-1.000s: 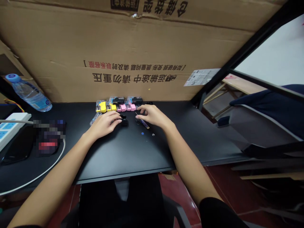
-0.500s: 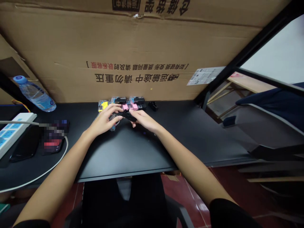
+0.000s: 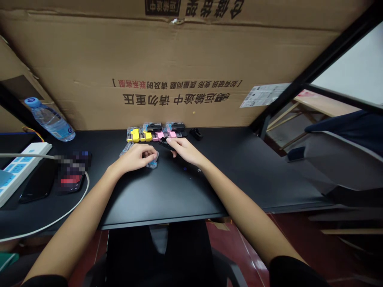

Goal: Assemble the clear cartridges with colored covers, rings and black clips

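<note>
My left hand (image 3: 136,156) lies curled on the black desk (image 3: 167,187), fingers closed over a small clear blue-tinted part (image 3: 153,161) that shows at its fingertips. My right hand (image 3: 185,150) is just to its right, pinching a small black piece (image 3: 165,144) between thumb and fingers. Right behind both hands stands a row of small cartridges (image 3: 155,132), yellow, pink and black-topped, against the cardboard. Another clear part (image 3: 125,149) lies left of my left hand.
A big cardboard box (image 3: 179,63) walls off the back of the desk. A water bottle (image 3: 49,119) lies at the back left, with a white power strip (image 3: 18,169), a phone (image 3: 37,185) and a white cable (image 3: 60,215) on the left. A small black part (image 3: 196,133) sits right of the row.
Both hands rose together toward the cartridge row half a second ago. Now the left hand has come down onto the clear part, and the right holds the black piece near the row.
</note>
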`<state>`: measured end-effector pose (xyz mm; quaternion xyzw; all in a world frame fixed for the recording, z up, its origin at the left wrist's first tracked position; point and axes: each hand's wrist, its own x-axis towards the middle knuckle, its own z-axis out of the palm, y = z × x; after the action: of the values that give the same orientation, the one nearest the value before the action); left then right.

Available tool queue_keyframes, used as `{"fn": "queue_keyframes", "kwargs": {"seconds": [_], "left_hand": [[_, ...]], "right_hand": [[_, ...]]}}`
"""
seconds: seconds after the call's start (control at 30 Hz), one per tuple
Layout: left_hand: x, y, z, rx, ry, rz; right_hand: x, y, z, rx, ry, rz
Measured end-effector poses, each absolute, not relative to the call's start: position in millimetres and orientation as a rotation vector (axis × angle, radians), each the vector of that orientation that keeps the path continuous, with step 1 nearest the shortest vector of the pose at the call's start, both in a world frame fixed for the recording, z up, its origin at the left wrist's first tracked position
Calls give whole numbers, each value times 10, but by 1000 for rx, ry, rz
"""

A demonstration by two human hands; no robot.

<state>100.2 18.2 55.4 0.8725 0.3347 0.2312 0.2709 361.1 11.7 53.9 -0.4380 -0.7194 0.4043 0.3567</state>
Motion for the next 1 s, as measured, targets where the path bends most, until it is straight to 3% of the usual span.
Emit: {"fn": "queue_keyframes", "kwargs": {"seconds": [0.13,0.43,0.83,1.0], "left_hand": [[1015,145,576,2396,818,736],[1021,152,432,2600,741,593],[991,177,455,2548,857,611],[1045,172,452,2300,1018,778]], "right_hand": [[3622,124,534,-1144,-1855,1019],[3638,121,552,-1160,-1828,985],[3582,166,437,-1074,-1649,1119],[3596,171,414,-1083,-1615,1095]]}}
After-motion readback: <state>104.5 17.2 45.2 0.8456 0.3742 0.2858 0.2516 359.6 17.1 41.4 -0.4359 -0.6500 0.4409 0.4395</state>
